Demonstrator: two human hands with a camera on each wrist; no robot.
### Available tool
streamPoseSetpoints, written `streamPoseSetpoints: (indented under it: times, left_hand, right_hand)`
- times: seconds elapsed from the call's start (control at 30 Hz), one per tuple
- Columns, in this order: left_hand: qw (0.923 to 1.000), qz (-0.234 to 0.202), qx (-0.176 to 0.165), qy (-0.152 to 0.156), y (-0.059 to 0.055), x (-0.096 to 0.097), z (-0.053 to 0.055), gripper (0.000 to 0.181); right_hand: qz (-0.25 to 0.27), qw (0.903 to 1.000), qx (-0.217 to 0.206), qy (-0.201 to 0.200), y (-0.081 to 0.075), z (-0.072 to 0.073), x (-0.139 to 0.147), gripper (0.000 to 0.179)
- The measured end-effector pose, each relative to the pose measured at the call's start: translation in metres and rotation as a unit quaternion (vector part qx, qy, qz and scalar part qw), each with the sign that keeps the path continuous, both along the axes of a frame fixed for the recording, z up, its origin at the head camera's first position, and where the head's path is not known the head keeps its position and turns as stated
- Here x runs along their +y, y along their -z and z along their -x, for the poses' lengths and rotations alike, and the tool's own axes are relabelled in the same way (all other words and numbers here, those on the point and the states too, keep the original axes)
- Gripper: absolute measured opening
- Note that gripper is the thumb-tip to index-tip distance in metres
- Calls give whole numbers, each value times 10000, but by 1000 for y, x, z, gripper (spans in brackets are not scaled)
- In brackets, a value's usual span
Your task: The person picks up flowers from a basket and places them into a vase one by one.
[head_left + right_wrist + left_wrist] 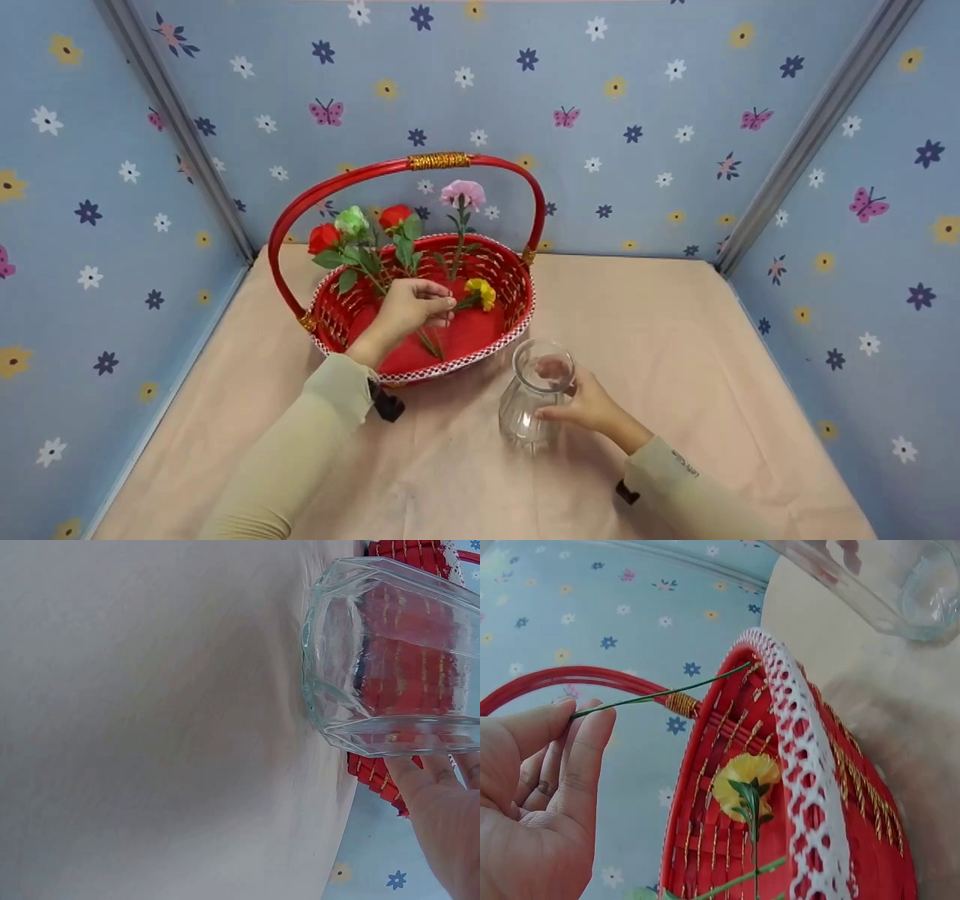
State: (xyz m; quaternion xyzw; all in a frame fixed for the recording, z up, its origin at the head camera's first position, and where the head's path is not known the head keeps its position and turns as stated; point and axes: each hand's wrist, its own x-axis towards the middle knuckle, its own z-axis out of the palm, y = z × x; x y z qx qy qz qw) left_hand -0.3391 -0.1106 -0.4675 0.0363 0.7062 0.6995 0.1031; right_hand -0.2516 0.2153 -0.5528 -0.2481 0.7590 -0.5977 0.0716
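My left hand (407, 309) is over the red woven basket (534, 296), pinching the thin stem of a pink carnation (463, 195) between thumb and fingertips. In the left wrist view the stem's lower end (682, 691) sticks out past the fingertips towards the lace rim (799, 757); the bloom is out of that view. A clear glass vase (521, 416) stands upright in front of the basket, to its right. Around its side curls my right hand (592, 405), thumb in front and fingers behind. The vase (322, 664) appears sideways in the right wrist view.
Two red roses (325, 239) and a green-white flower (351, 223) lean at the basket's left and back. A yellow flower (484, 294) lies inside on the right. The tall red handle (360, 172) arches over the basket. Patterned walls (480, 97) enclose the cloth-covered table (637, 315).
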Motion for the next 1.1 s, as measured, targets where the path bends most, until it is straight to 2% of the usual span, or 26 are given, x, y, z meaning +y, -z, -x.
streamPoseSetpoints:
  times: [0.23, 0.57, 0.97, 1.1]
  left_hand:
    - [9999, -112, 56, 78, -3, 10, -6, 16]
    - [9993, -225, 124, 257, -9, 26, -17, 17]
    - [9983, -225, 244, 485, -18, 41, -24, 18]
    - [9975, -278, 338, 552, -20, 45, -25, 20]
  right_hand:
    - [-165, 9998, 106, 47, 0, 0, 0, 76]
    - [-65, 10000, 22, 14, 0, 0, 0, 77]
    - [-85, 9999, -113, 27, -2, -1, 0, 76]
    - [-43, 10000, -37, 18, -1, -1, 0, 76]
